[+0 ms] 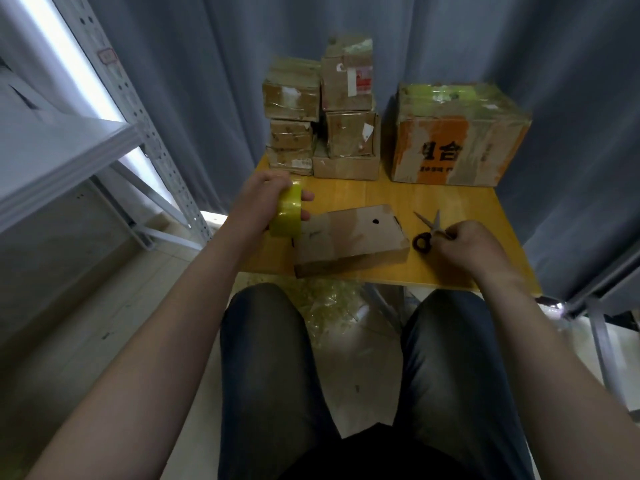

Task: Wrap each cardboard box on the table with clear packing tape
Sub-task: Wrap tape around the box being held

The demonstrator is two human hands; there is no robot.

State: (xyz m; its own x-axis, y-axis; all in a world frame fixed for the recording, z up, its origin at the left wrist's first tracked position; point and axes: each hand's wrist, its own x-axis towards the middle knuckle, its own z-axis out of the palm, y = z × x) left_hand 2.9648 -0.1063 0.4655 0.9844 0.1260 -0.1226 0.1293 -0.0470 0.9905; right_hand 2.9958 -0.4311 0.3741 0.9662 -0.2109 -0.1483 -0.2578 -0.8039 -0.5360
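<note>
Quickly, nearest first: seated person's legs (270, 358) in dark jeans at frame bottom, both bare forearms reaching forward. Crumpled plastic scraps (329, 306) on the floor between the knees, under the table edge.

Left hand (258, 199) grips the tape roll (286, 216), a yellowish clear roll held on edge, fingers wrapped over the top, fingertips (306, 195) poking out on its far side. Roll sits at the left end of the flat cardboard box (349, 237); cannot tell if it touches.

That box lies on the yellow table (381, 195) between the two hands, near edge overhanging toward the knees, small dark hole in the top face. No tape visible on it.

Right hand (467, 244) is just right of the box, fingers curled and pinching the scissors (433, 228) near the pivot; blades parted, pointing away, black handle loop toward the box.

Beyond the left fingertips: stack of smaller boxes (346, 133), glossy with tape. Beyond the right fingers: large box (457, 140), orange print, taped top. Grey curtain (207, 81) behind; metal shelf (69, 150) far left.
</note>
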